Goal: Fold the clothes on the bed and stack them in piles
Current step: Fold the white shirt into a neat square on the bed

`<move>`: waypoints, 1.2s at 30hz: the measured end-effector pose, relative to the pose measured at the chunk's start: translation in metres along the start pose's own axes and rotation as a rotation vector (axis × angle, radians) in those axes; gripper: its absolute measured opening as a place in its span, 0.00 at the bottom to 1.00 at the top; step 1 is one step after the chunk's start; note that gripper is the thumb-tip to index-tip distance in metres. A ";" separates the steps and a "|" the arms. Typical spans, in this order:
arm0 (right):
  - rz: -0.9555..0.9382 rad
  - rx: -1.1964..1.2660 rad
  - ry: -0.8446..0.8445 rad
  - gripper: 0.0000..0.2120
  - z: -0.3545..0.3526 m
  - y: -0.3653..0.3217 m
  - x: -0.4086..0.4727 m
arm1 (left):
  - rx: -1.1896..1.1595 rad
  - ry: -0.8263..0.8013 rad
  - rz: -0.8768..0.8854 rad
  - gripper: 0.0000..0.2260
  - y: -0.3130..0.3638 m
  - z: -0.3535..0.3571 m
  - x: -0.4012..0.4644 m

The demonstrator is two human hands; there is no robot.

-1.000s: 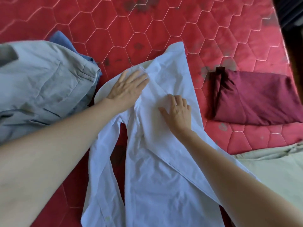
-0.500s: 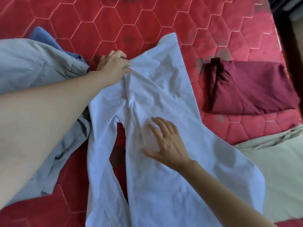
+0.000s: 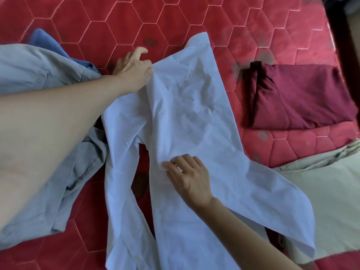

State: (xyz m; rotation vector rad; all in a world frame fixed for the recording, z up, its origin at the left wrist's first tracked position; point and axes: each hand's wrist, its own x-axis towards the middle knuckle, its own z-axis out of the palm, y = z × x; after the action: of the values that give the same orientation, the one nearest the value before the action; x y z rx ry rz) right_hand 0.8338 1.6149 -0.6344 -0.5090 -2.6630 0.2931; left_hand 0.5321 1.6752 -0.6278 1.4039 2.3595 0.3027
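1. I see my left hand pinching the far-left fold of the white shirt, fingers curled round the cloth toward the mattress's far edge. My right hand lies on the shirt's middle, with thumb and fingertips nipping a small ridge of fabric.
2. The red quilted mattress carries everything; I count one, with hexagon stitching and dark stains.
3. One white shirt is spread across the mattress's centre, running from near the far edge to the near edge, a sleeve trailing toward the near-right corner and overlapping the pale cloth there.
4. One grey garment lies crumpled along the left edge, partly under my left forearm and touching the shirt's left side.
5. One pale cream cloth sits folded flat at the right edge, near side.
6. One maroon garment lies folded by the right edge, far side, apart from the shirt.
7. One blue garment peeks from under the grey one at the far-left.
8. I see no containers here; nothing is stacked on another folded piece.
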 end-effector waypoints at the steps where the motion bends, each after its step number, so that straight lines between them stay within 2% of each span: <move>1: -0.009 0.011 0.007 0.07 0.004 -0.006 0.001 | 0.009 0.000 0.003 0.12 -0.001 0.000 0.000; 5: -0.041 0.000 -0.025 0.09 0.018 -0.018 -0.005 | 0.071 0.010 0.001 0.10 -0.003 0.004 -0.003; 8: 0.001 -0.040 -0.087 0.11 0.021 -0.013 -0.013 | 0.094 0.099 -0.035 0.09 0.002 0.010 -0.010; 10: 0.021 -0.020 -0.097 0.09 0.016 -0.008 -0.018 | 0.089 0.209 -0.054 0.14 0.012 0.018 -0.022; 13: 0.122 0.013 -0.062 0.17 0.004 0.005 -0.015 | 0.063 0.313 -0.045 0.21 0.035 0.038 -0.061; 16: 0.404 -0.065 -0.015 0.21 -0.005 0.036 -0.002 | 0.092 0.246 0.005 0.24 0.056 0.068 -0.111; 19: 0.678 -0.143 -0.073 0.20 -0.009 0.073 0.005 | 0.179 0.157 -0.026 0.26 0.067 0.097 -0.143; 23: 0.674 -0.260 -0.184 0.17 -0.012 0.100 -0.009 | 0.240 0.082 -0.128 0.27 0.072 0.115 -0.154; 26: 0.605 -0.272 -0.238 0.17 -0.017 0.109 -0.017 | 0.218 0.101 -0.147 0.27 0.072 0.120 -0.152; 33: 0.688 -0.236 -0.207 0.19 -0.025 0.119 -0.025 | 0.215 0.127 -0.168 0.27 0.074 0.122 -0.151; 36: 0.769 -0.243 -0.145 0.22 -0.023 0.115 -0.027 | 0.240 0.119 -0.182 0.27 0.076 0.121 -0.149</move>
State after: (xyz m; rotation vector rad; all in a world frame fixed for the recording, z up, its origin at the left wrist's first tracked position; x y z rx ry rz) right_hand 0.9019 1.7119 -0.6557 -1.6392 -2.5268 0.2221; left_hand 0.7083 1.5799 -0.6783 1.2892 2.6727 0.0546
